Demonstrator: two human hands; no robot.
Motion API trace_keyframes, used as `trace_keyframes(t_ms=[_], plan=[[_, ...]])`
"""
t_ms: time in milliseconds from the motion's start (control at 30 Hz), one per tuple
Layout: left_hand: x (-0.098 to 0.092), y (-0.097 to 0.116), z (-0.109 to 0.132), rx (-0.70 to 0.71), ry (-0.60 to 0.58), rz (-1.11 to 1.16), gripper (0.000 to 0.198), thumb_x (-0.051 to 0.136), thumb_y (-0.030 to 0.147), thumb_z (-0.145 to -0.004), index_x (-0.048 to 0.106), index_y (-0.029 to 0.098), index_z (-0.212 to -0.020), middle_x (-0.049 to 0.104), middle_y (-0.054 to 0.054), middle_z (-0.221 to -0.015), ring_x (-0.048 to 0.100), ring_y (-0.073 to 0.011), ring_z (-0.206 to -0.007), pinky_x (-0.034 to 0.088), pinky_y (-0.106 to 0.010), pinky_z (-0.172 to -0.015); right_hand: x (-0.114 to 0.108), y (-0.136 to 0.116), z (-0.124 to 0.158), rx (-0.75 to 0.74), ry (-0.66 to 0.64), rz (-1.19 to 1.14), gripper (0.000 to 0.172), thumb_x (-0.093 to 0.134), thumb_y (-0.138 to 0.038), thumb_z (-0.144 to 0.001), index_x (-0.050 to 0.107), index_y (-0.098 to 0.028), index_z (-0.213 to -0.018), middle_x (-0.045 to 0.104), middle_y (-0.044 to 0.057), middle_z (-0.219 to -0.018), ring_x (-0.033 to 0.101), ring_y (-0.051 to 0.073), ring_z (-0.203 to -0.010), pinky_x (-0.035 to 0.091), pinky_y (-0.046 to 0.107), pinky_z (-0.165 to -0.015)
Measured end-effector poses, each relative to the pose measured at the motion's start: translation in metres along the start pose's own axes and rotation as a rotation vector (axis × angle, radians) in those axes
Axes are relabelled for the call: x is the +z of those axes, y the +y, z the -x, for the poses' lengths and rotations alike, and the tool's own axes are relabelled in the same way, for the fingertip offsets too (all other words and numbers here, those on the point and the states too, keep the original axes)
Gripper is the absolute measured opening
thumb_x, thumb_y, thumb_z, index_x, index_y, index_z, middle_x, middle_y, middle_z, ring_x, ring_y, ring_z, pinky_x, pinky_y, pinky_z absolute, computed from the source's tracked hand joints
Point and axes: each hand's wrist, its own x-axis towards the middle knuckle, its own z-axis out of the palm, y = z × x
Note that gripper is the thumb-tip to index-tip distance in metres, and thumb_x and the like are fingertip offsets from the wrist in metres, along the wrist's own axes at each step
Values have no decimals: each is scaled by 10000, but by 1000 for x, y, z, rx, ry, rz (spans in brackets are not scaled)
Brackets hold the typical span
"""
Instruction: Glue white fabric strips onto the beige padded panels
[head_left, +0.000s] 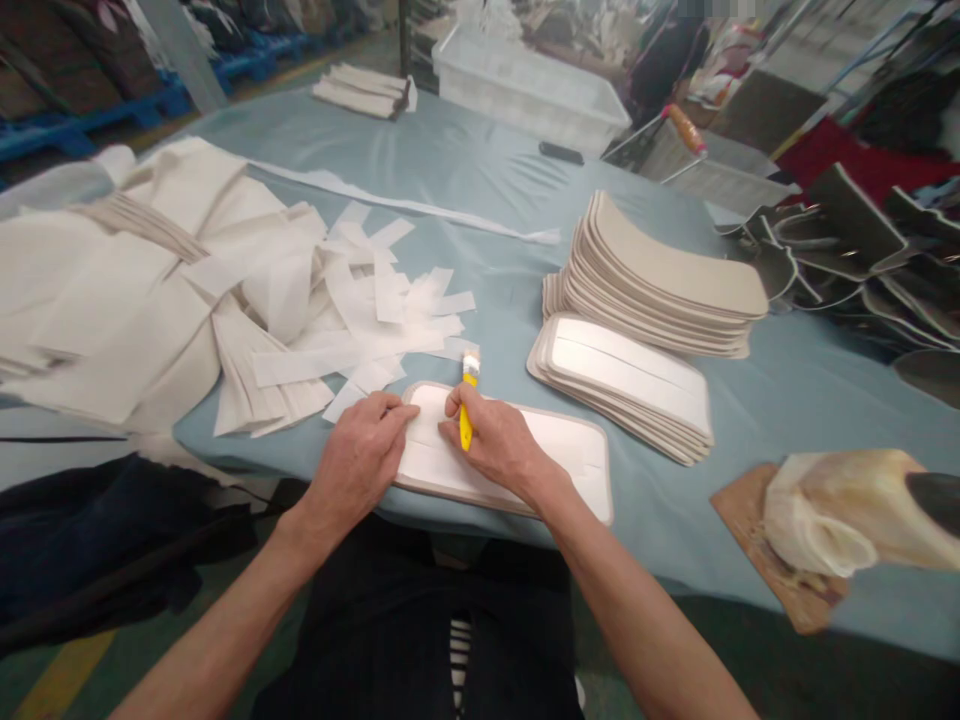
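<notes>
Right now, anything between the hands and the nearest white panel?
Nothing visible. The left hand is on the panel at its left end; the right hand, holding a yellow brush, is over it. White strips lie beyond its far left corner.

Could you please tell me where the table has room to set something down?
Bare blue cloth shows between the loose white strips and the tan stack, and between the long white ribbon and the white bin. Crowded: pale fabric at left, dark pieces at far right, left hand and right hand at the panel.
</notes>
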Motion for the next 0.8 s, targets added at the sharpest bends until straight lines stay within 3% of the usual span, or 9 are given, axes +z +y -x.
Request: trace_keyframes(t_ms=[367, 567, 700, 800], plan=[[-7, -2, 5, 0, -14, 119, 258, 424, 289, -1038, 660, 190, -1011, 650, -90, -1065, 625, -236, -1003, 518, -389, -929, -1, 0, 2, 17, 3, 8, 179, 568, -294, -978, 567, -240, -1149, 712, 29, -874, 660, 242, -810, 335, 281, -666], [-6, -5, 7, -119, 24, 202, 252, 433, 278, -1028, 588, 184, -1204, 679, -83, -1104, 646, -221, -1014, 528, -366, -954, -1, 0, 1, 12, 5, 1, 175, 566, -292, -980, 569, -244, -1148, 710, 22, -861, 656, 238, -794, 329, 284, -667], [-7, -6, 7, -185, 79, 225, 245, 449, 248, -1005, 587, 193, -1199, 686, -71, -1092, 653, -205, -971, 540, -341, -914, 0, 0, 1, 13, 13, 0, 165, 569, -288, -976, 567, -252, -1136, 710, 16, -865, 654, 234, -783, 319, 284, -659], [-9, -5, 3, -156, 38, 239, 235, 469, 268, -1006, 600, 199, -1189, 678, -63, -1093, 653, -195, -946, 539, -331, -897, 1, 1, 0, 11, 15, -9, 165, 577, -300, -975, 567, -253, -1133, 701, 11, -847, 649, 230, -774, 314, 281, -654]])
